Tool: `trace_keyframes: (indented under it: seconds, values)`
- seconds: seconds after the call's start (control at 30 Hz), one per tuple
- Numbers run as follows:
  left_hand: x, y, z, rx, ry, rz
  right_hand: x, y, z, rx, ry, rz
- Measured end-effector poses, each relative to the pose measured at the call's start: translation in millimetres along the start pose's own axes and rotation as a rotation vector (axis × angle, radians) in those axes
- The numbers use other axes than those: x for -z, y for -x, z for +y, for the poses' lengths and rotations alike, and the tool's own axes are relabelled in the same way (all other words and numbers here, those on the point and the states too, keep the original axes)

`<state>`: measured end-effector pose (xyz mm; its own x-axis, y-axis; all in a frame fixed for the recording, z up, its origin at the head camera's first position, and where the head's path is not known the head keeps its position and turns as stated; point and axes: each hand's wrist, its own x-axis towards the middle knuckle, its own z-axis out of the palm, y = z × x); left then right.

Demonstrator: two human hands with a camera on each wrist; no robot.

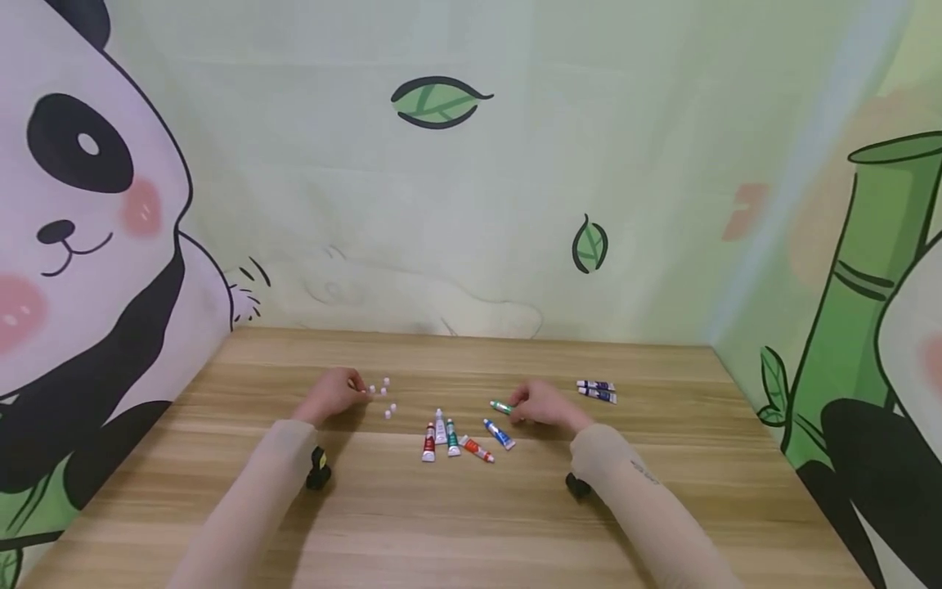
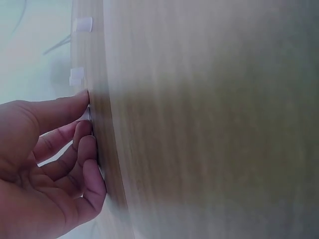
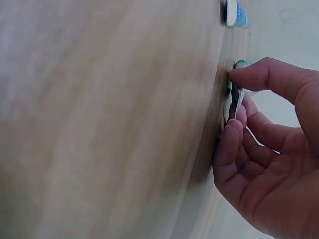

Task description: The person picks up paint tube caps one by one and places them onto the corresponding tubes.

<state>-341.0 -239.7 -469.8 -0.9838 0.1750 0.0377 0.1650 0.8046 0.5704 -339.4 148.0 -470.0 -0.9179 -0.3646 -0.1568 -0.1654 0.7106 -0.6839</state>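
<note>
Green tube [image 1: 500,406] pinched in right hand [image 1: 542,403]; left hand [image 1: 336,394] pinches small white piece [image 2: 85,115].
Tube looks light, soft-walled; grip gently, probably near the stiffer round end [image 3: 241,64].

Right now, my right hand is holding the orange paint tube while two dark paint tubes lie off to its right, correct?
Not the orange paint tube; that lies on the table. The head view shows your right hand holding a green paint tube, while two dark paint tubes lie off to its right.
</note>
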Motion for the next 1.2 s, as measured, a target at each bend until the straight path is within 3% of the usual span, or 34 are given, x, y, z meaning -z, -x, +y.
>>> trace_keyframes:
  seconds: [0.27, 0.4, 0.53, 0.83, 0.93, 1.1, 1.2]
  values:
    - [-0.2, -3.7, -5.9, 0.012, 0.066, -0.020, 0, -1.5, 3, 0.008, 0.011, 0.017]
    - [3.7, -5.5, -9.9, -0.006, 0.093, -0.033, 5, -1.3, 2, 0.000, -0.015, 0.027]
    - [12.2, -5.0, -5.0, -0.004, 0.119, -0.079, 12, 1.7, 0, 0.039, -0.025, 0.061]
    - [47.9, -15.3, 35.8, -0.119, 0.141, -0.103, 43, 5.0, -14, 0.110, -0.057, 0.105]
    - [66.7, -18.6, 52.1, -0.138, 0.146, -0.076, 57, 5.8, -22, 0.130, -0.056, 0.132]
    - [97.4, -25.1, 81.5, -0.174, 0.115, -0.008, 91, 12.3, -35, 0.154, 0.021, 0.248]
    - [108.7, -26.5, 96.8, -0.183, 0.111, -0.003, 113, 19.8, -42, 0.151, 0.034, 0.281]
